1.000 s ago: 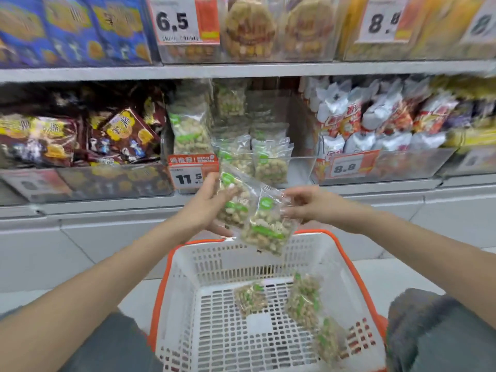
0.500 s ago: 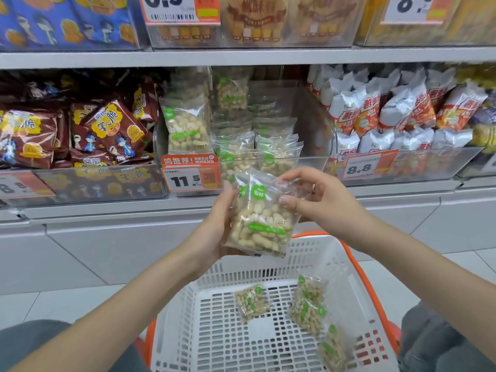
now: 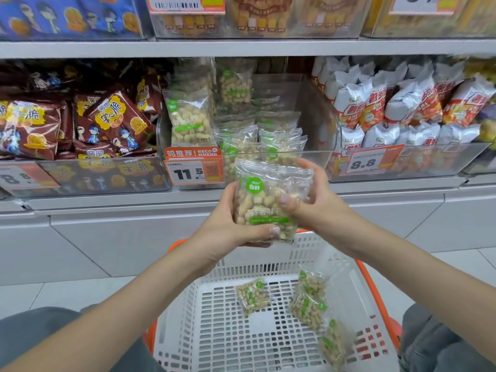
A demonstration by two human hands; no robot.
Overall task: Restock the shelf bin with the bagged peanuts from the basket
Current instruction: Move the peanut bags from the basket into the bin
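Both hands clasp stacked peanut bags (image 3: pixel 264 202) above the basket (image 3: pixel 346 267): left hand (image 3: pixel 228 226) fingers curled under and behind, right hand (image 3: pixel 308 200) thumb pinching the front face. Best square the edges between the fingers, then slide them upright into the clear shelf bin (image 3: pixel 316 157) just beyond the fingertips. Count: apparently two bags held, four in the basket below the wrists.

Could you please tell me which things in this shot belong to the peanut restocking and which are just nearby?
Part of the job:
- peanut bags in hand, held by left hand and right hand
- loose peanut bags in the basket
- clear shelf bin tagged 11.5

Just nearby:
- brown snack packs
- white-and-red bags
- blue packs above
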